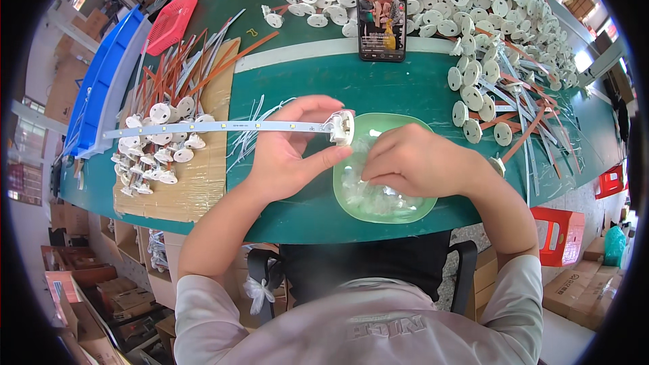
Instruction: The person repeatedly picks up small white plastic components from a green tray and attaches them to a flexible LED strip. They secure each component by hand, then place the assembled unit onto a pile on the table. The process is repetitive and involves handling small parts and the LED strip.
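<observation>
My left hand (292,145) holds a LED strip (223,126) by the round white cap (343,128) at its end, thumb below and fingers above. The strip reaches out to the left, over a pile of similar capped strips. Over a light green bowl (346,201) my right hand (408,159) has its fingers pinched together. Small clear plastic pieces (378,197) fill the bowl. What sits between the right fingertips is too small and hidden to tell.
Capped strips (162,155) lie on cardboard (196,196) at left, beside thin white wires (251,128). A phone (381,13) stands at the back. Many white round caps (466,0) are heaped behind and right. A blue bin (108,81) and red basket (172,23) stand far left.
</observation>
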`<state>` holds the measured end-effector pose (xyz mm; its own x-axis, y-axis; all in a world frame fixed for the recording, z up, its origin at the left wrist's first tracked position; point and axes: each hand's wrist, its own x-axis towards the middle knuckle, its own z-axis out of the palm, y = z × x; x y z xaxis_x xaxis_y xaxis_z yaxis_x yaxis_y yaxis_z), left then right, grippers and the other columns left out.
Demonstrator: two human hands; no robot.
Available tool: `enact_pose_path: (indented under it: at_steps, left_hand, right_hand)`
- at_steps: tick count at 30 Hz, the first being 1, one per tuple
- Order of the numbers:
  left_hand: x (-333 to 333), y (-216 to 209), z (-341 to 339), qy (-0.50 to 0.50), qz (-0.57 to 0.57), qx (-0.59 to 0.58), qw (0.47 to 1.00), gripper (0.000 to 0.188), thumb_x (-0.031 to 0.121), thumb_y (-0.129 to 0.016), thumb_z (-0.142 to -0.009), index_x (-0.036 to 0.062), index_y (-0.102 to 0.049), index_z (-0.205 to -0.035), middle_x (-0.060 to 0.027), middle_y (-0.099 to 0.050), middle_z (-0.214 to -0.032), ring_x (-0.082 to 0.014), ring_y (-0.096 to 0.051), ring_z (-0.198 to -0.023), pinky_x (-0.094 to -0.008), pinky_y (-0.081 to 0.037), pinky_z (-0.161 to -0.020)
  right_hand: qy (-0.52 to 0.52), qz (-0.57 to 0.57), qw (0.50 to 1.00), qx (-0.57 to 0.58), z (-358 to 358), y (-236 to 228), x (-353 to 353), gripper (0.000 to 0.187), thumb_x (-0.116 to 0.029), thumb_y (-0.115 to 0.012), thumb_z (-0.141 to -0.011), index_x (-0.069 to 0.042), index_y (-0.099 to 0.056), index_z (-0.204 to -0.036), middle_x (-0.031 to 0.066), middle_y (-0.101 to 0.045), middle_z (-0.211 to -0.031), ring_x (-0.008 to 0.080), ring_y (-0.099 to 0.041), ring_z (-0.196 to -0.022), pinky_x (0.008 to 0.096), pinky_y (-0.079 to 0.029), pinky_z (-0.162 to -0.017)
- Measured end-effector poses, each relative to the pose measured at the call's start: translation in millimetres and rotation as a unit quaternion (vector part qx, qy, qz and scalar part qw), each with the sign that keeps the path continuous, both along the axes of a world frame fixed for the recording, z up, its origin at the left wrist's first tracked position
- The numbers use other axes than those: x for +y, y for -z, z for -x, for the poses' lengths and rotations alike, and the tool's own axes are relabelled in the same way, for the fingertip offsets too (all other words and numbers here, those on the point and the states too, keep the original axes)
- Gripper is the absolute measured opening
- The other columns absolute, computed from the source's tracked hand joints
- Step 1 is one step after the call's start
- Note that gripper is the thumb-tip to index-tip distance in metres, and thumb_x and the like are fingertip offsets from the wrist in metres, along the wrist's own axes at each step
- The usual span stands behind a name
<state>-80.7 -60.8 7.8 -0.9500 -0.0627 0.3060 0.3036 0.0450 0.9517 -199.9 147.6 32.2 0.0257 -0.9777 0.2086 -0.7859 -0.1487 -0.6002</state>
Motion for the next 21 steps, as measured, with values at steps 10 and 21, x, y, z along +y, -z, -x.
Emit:
enact_pose_path:
  at_steps: [10, 21]
  left_hand:
    - [2, -6, -1, 0.021, -0.032, -0.035, 0.999, 0.049, -0.010, -0.070, -0.080, -0.0041, -0.054, -0.125, -0.0197, -0.057, -0.130, -0.0290, -0.062, -0.116, -0.0353, -0.054, -0.094]
    - [-1, -8, -1, 0.020, -0.015, -0.038, 0.999, 0.048, -0.009, -0.071, -0.080, -0.0031, -0.055, -0.125, -0.0207, -0.057, -0.130, -0.0277, -0.064, -0.112, -0.0354, -0.055, -0.093]
  right_hand:
    - [0.058, 0.036, 0.992, -0.105, 7, -8, -2, 0.009, -0.003, -0.071, -0.070, -0.004, -0.073, -0.079, 0.0105, -0.069, -0.073, 0.0284, -0.066, -0.066, 0.0359, -0.052, -0.065]
    - [0.153, -0.042, 0.972, -0.173, 5, -15, -1, 0.012, -0.004, -0.073, -0.073, 0.000, -0.074, -0.085, 0.0124, -0.071, -0.073, 0.0202, -0.068, -0.063, 0.0294, -0.053, -0.062]
